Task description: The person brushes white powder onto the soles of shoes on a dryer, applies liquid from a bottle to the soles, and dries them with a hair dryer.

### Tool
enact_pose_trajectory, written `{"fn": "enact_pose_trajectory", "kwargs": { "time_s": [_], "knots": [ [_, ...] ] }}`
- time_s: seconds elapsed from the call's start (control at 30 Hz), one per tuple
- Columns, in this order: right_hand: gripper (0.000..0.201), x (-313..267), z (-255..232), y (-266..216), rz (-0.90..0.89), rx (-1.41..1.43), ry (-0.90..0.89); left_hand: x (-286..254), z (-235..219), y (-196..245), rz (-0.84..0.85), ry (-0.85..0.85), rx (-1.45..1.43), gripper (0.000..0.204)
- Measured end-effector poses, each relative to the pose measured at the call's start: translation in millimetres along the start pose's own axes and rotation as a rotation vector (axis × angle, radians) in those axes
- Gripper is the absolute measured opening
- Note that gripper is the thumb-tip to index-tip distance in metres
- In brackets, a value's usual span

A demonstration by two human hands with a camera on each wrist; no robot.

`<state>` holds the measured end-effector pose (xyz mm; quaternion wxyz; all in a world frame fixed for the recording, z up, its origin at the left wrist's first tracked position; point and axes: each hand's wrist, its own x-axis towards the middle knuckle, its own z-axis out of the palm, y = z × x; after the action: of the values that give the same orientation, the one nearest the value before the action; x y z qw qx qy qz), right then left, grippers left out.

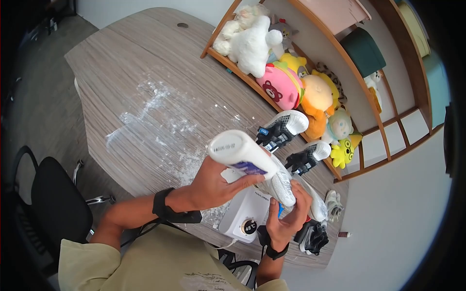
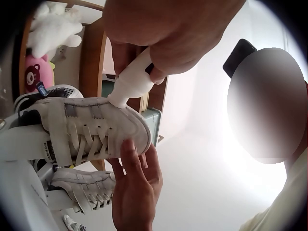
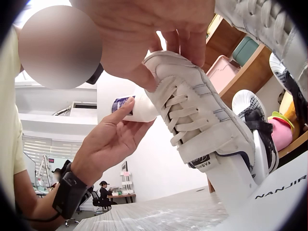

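Observation:
My left hand point(image 1: 211, 182) grips a white plastic bottle point(image 1: 233, 148) with a purple label, its base turned up toward the head camera. In the left wrist view the bottle's narrow tip is right at the toe-side edge of a white lace-up sneaker point(image 2: 91, 127). My right hand point(image 3: 149, 36) holds that sneaker's toe, thumb on the upper and fingers around the far side. The sneaker sits over an upright arm of a white shoe dryer point(image 1: 245, 213) whose dial reads 48 °C. A second white sneaker point(image 2: 84, 185) hangs on another arm beside it.
Two black-and-white shoes point(image 1: 284, 128) stand behind the dryer. More shoes point(image 1: 314, 237) lie at the right. White powdery residue point(image 1: 160, 116) covers parts of the wooden table point(image 1: 121, 53). A shelf point(image 1: 330, 39) with plush toys borders the far side; an office chair point(image 1: 58, 194) stands at left.

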<state>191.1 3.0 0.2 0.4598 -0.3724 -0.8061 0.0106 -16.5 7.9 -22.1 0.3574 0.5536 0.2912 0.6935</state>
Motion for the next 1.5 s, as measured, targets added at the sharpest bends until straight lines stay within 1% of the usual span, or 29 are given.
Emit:
{"fn": "enact_pose_trajectory", "kwargs": {
  "time_s": [0.03,0.17,0.27,0.3,0.4,0.43,0.53,0.67,0.7,0.8,0.83,0.93,0.97,1.1,1.2,1.23,1.33,1.37,1.5],
  "knots": [
    [0.045,0,-1,0,0.0,-0.005,-0.009,0,-1,-2,-0.038,-0.024,0.006,0.038],
    [0.046,-1,-2,1,0.001,0.0,-0.021,14,0,-25,-0.154,0.045,-0.061,0.033],
    [0.047,0,-1,4,-0.021,0.019,-0.02,17,0,-33,-0.182,0.083,-0.095,0.04],
    [0.048,-1,-1,5,-0.03,0.022,-0.016,15,1,-30,-0.185,0.107,-0.08,0.038],
    [0.049,-1,-2,4,-0.037,0.013,-0.018,9,4,-8,-0.113,0.079,0.013,0.034],
    [0.049,-1,-2,4,-0.036,0.008,-0.019,8,6,1,-0.071,0.098,-0.011,0.032],
    [0.05,0,-1,5,-0.048,0.014,-0.015,5,7,23,0.027,0.003,0.177,0.032],
    [0.05,2,-2,2,-0.039,0.018,-0.006,-5,14,29,-0.058,0.025,0.115,0.032],
    [0.05,3,-2,3,-0.041,0.021,-0.003,-5,17,34,-0.089,0.032,0.009,0.034],
    [0.051,1,-3,5,-0.036,0.036,0.002,-5,17,23,0.004,0.046,0.014,0.036],
    [0.051,2,-3,6,-0.037,0.044,0.004,-3,18,17,-0.015,0.094,0.019,0.037],
    [0.052,3,-4,6,-0.035,0.078,0.015,8,12,19,-0.102,0.06,0.057,0.037],
    [0.053,3,-4,7,-0.033,0.089,0.015,8,14,18,-0.086,0.089,0.039,0.037],
    [0.054,3,-6,9,-0.031,0.104,0.015,-4,20,29,-0.109,0.092,0.059,0.039],
    [0.055,3,-8,9,-0.023,0.097,-0.003,-13,28,33,-0.037,0.098,0.036,0.041],
    [0.055,2,-7,10,-0.021,0.106,0.007,-17,29,37,-0.082,0.084,-0.02,0.043],
    [0.054,2,-7,10,-0.02,0.107,0.011,-18,33,37,0.078,0.021,0.08,0.046],
    [0.054,2,-7,11,-0.022,0.111,0.009,-19,31,41,-0.008,0.008,0.102,0.049],
    [0.055,3,-9,12,-0.032,0.121,0.014,-13,25,26,0.059,0.081,0.228,0.051]
  ]
}}
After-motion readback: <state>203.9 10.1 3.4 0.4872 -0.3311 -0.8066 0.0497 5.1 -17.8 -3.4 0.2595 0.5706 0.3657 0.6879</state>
